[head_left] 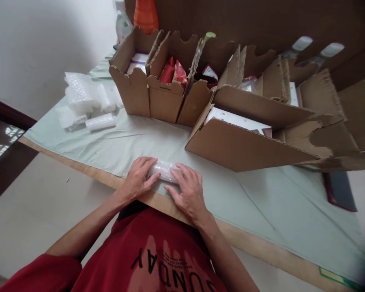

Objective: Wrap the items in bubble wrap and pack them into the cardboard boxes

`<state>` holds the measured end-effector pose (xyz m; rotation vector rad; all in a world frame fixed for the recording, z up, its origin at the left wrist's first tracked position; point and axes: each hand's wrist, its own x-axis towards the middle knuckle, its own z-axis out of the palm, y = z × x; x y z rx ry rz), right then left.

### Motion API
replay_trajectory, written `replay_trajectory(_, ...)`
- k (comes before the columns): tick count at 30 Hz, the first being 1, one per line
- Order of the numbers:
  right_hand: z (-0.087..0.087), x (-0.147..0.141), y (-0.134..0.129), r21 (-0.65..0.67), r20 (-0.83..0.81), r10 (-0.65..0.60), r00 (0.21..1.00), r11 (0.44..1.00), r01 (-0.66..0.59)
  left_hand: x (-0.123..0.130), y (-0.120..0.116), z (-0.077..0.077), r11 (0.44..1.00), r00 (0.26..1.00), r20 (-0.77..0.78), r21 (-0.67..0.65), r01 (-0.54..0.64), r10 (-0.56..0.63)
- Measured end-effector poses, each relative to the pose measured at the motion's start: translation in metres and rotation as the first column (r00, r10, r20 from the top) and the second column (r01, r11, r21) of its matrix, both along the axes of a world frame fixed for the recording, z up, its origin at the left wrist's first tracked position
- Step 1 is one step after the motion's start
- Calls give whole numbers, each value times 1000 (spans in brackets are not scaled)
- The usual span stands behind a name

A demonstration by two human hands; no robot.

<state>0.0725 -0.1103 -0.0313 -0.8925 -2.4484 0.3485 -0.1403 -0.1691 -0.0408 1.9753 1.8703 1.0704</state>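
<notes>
A small bubble-wrap roll [164, 171] lies on the pale green cloth near the table's front edge. Its left end is between the thumb and fingers of my left hand [140, 177]. On the roll's right end rest the fingers of my right hand [189, 187], with the thumb held lower, by the near side. Whatever may be inside the wrap cannot be made out.
Several bubble-wrap pieces [83, 95] lie at the back left. Cardboard bins [166, 99] with packets stand along the back, and a larger cardboard holder [246, 144] is nearer on the right. Bottles [146, 17] stand behind. A dark flat object [342, 190] is at the right.
</notes>
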Motion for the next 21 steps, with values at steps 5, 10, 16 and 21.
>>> replay_trajectory(5, -1, -11, 9, 15, 19, 9, 1000, 1000, -9, 7, -14, 6, 975, 931, 297, -122, -185, 214)
replay_trajectory(10, 3, -14, 2, 33, -127, 1, 992, 999, 3, 26, -34, 7, 945, 528, 786, -301, -126, 320)
replay_trajectory(16, 1, -9, -21, -99, -311, -75, 948, 994, 47, 49, -27, 18, 968, 276, 929, -227, -107, 248)
replay_trajectory(21, -4, -7, -41, -294, -409, -213, 887, 951, 94, 62, -22, 21, 981, 226, 955, -181, -66, 191)
